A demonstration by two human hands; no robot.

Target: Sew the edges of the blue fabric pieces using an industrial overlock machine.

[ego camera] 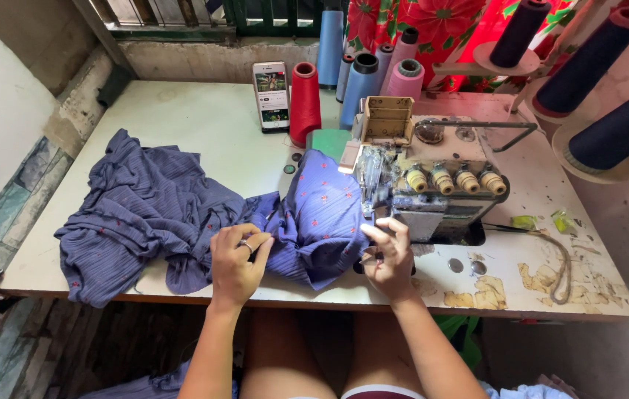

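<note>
left hand [235,258]: knuckles up, fingers curled, pinching blue fabric [181,207]
right hand [390,255]: fingers together, pressing fabric edge beside overlock machine [433,181]
fabric: under both fingertips, bulk spread left of left fingers

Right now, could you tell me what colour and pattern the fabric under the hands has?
The fabric is blue-purple with small red motifs; head view.

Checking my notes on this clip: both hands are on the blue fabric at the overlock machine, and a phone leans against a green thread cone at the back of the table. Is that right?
Not quite: the thread cone that the phone leans against is red, not green, as the head view shows. The rest holds: the left hand and right hand are on the blue fabric at the overlock machine.
</note>
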